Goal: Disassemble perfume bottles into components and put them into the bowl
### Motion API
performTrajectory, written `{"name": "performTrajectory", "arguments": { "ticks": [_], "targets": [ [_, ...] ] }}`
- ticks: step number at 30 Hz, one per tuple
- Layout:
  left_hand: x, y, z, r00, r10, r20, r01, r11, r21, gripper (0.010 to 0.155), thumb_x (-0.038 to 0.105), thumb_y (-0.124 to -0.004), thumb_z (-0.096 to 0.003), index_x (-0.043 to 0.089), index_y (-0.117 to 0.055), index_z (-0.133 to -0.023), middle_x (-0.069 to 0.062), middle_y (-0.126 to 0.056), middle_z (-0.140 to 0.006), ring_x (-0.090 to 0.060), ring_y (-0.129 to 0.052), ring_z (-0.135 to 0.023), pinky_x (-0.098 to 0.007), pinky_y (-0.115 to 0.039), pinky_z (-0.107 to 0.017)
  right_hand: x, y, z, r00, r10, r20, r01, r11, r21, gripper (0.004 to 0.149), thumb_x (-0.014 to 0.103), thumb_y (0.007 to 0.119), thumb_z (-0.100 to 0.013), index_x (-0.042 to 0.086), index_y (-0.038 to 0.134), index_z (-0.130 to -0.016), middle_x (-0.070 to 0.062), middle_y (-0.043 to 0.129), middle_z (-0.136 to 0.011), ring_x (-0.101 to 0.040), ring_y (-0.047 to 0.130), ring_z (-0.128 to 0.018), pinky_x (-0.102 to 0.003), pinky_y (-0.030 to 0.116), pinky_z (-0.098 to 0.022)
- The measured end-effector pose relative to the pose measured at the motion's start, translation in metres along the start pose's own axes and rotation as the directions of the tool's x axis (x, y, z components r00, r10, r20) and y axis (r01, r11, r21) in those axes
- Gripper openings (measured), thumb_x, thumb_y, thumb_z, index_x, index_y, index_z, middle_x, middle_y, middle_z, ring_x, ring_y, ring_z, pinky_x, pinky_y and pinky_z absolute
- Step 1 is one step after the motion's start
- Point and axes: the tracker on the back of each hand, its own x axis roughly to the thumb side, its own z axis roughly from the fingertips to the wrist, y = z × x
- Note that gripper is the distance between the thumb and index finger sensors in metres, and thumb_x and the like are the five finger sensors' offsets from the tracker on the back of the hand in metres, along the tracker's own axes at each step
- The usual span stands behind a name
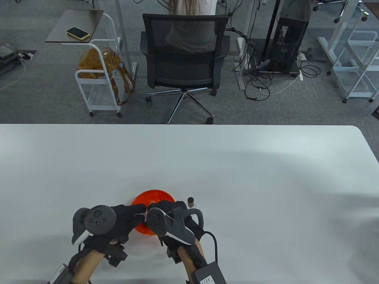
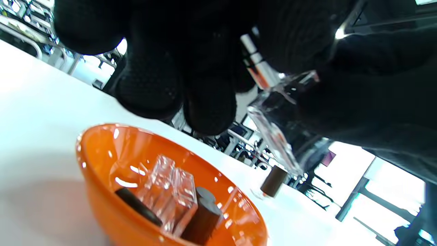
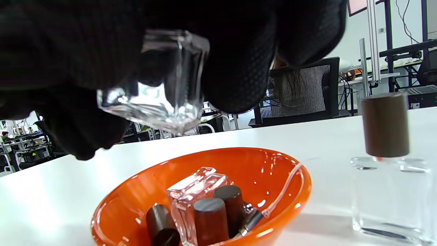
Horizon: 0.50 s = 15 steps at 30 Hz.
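Both hands are working directly above the orange bowl [image 1: 154, 197], which is sitting on the white bench [image 1: 237, 177] close to the person's edge. The right hand [image 1: 174, 214] is gripping a clear glass bottle body [image 3: 164, 85], its fingers [image 3: 239, 68] clamped around the glass, which is hanging just above the bowl's mouth. The left hand [image 1: 124, 219] is meeting it from the left side of the bowl; its fingers [image 2: 208, 102] are curled close against the top end of the same bottle, but whether they are pinching a fitting there cannot be told, as the gloves are hiding the contact.

Inside the bowl are lying a clear bottle body [image 3: 191, 194], several dark brown caps [image 3: 210, 218] and a spray fitting with a thin clear tube [image 3: 283, 194].

One perfume bottle [image 3: 389, 194] is standing just right of the bowl, still assembled, with its brown cap [image 3: 385, 124] on.

Judgement: the step in hand appears to be the stripping of the held bottle, the task being well advanced with one bottle untouched. The next move likely calls for freeing any remaining fitting, then releasing the glass low into the bowl, gently, since glass is already lying there.
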Motion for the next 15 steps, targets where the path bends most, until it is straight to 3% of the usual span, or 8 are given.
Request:
{"name": "performTrajectory", "arguments": {
  "ticks": [3,7,11,13,15],
  "targets": [
    [0.0037,0.0009,-0.0003,1.0,-0.02,0.02,0.02,1.0,0.019,0.05,0.031,-0.085,-0.0454,0.023,-0.08,-0.095,-0.009,-0.111,-0.075,-0.027,-0.109,-0.061,-0.056,-0.079,-0.056,-0.0016,-0.0018,-0.0001,1.0,-0.008,-0.007,0.008,1.0,-0.007,0.055,0.049,0.086,-0.031,0.026,0.082,-0.081,0.004,0.095,-0.08,-0.011,0.106,-0.057,-0.051,0.079,-0.061],
    [0.0038,0.0,0.0017,0.997,-0.072,-0.012,0.072,0.995,0.068,0.051,0.043,-0.077,-0.0445,0.019,-0.094,-0.087,-0.01,-0.117,-0.065,-0.03,-0.111,-0.054,-0.057,-0.079,-0.053,-0.0008,-0.0006,0.0001,1.0,-0.008,0.004,0.008,1.0,0.008,0.055,0.049,0.087,-0.031,0.026,0.083,-0.081,0.004,0.095,-0.08,-0.011,0.106,-0.057,-0.052,0.079,-0.061],
    [0.0004,0.0005,-0.0012,1.0,0.0,-0.006,-0.001,1.0,-0.029,0.054,0.033,-0.085,-0.045,0.017,-0.081,-0.097,-0.009,-0.111,-0.076,-0.028,-0.109,-0.062,-0.057,-0.077,-0.057,0.0005,0.002,-0.0006,1.0,0.012,0.001,-0.012,1.0,0.008,0.055,0.049,0.086,-0.031,0.026,0.083,-0.081,0.004,0.095,-0.08,-0.011,0.106,-0.057,-0.051,0.079,-0.061],
    [0.0015,0.0007,-0.0014,1.0,-0.017,0.006,0.017,1.0,-0.01,0.05,0.03,-0.085,-0.0457,0.023,-0.082,-0.095,-0.009,-0.112,-0.074,-0.028,-0.11,-0.061,-0.057,-0.078,-0.056,-0.0005,0.0003,-0.0008,1.0,-0.006,-0.004,0.006,1.0,0.001,0.055,0.049,0.086,-0.031,0.026,0.083,-0.081,0.004,0.095,-0.08,-0.011,0.106,-0.057,-0.051,0.079,-0.061],
    [0.0028,0.0005,0.0,0.999,-0.045,-0.012,0.046,0.999,0.03,0.05,0.039,-0.08,-0.0454,0.02,-0.09,-0.091,-0.01,-0.115,-0.069,-0.03,-0.111,-0.057,-0.057,-0.079,-0.054,-0.0009,0.0002,-0.0002,1.0,0.003,0.002,-0.003,1.0,0.008,0.055,0.049,0.086,-0.031,0.027,0.083,-0.081,0.004,0.095,-0.08,-0.011,0.106,-0.057,-0.051,0.079,-0.061]
  ]
}}
